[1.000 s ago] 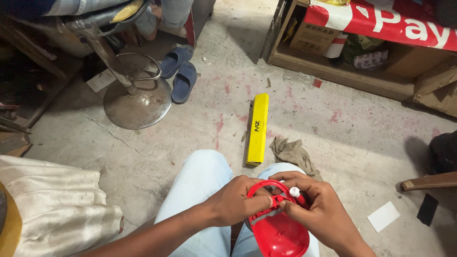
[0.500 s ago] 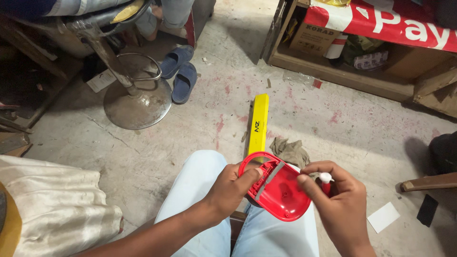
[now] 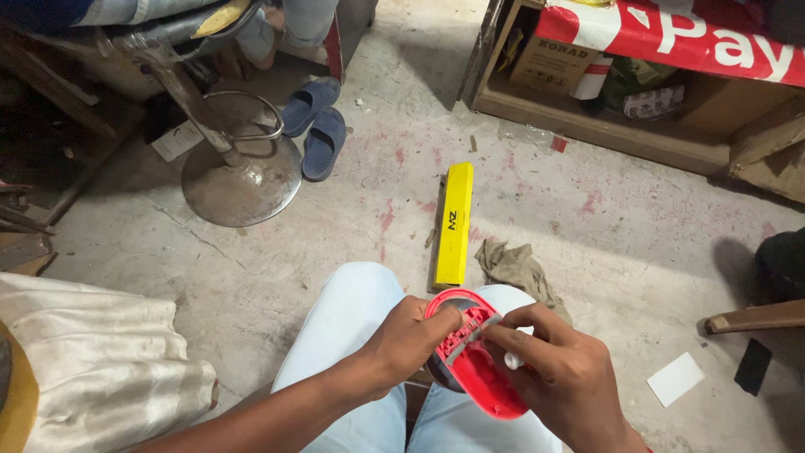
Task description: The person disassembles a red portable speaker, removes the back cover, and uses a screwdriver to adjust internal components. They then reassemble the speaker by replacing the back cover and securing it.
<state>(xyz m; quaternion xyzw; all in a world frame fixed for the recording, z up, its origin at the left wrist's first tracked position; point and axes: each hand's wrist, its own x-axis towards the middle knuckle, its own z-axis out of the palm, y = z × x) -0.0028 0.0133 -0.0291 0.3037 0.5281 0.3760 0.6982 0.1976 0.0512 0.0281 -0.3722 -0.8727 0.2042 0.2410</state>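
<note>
Working over the lap, the left hand (image 3: 411,340) grips the rim of a red oval plastic housing (image 3: 474,369), fingers curled around it. The right hand (image 3: 558,373) pinches a small white part (image 3: 513,361) against the ribbed interior. Judgement: a fitting step is in hand; seating calls for steady alignment. The housing rests tilted between both knees, its inside facing up.

A long yellow box (image 3: 454,225) lies below the wooden shelf (image 3: 587,126), where a brown carton (image 3: 549,63) stands under a red-and-white banner (image 3: 671,38).
</note>
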